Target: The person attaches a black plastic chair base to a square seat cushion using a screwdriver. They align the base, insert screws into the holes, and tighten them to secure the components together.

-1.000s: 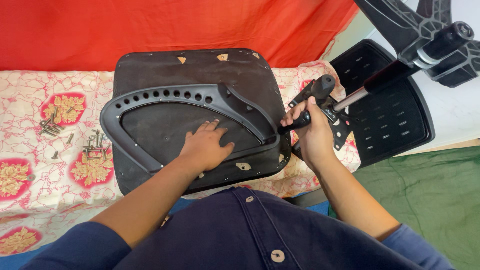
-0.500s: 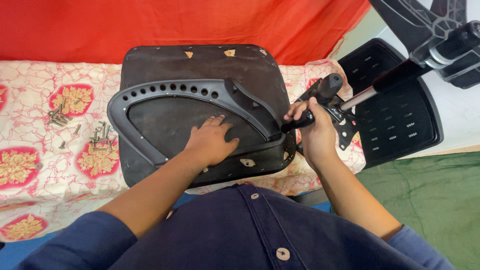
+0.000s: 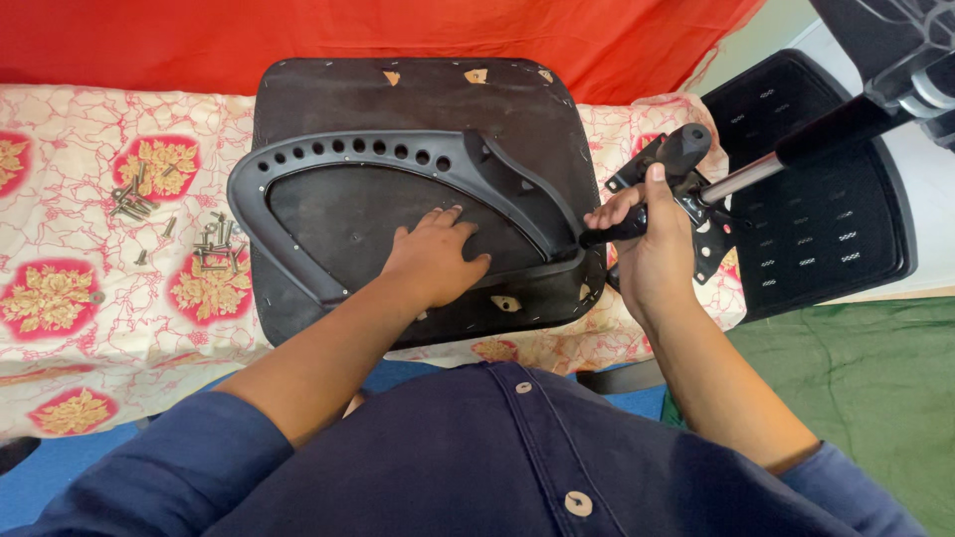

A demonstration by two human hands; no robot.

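Observation:
A black chair seat pan (image 3: 418,99) lies upside down on a patterned cloth. A black plastic armrest frame (image 3: 348,154) with a row of holes rests on it. My left hand (image 3: 433,259) lies flat on the seat underside inside that frame, fingers spread. My right hand (image 3: 647,244) grips a black lever handle (image 3: 609,235) at the seat's right edge, beside a black metal mechanism plate (image 3: 696,214) with a round knob (image 3: 684,147).
Several loose screws and bolts (image 3: 204,244) lie on the floral cloth (image 3: 80,298) at left. A black perforated chair back (image 3: 826,209) and a gas-lift column (image 3: 796,154) stand at right. Red fabric hangs behind. Green floor mat at lower right.
The view has shifted a little to the left, so the seat sits more to the right in frame. Both hands keep their places on the seat and the lever.

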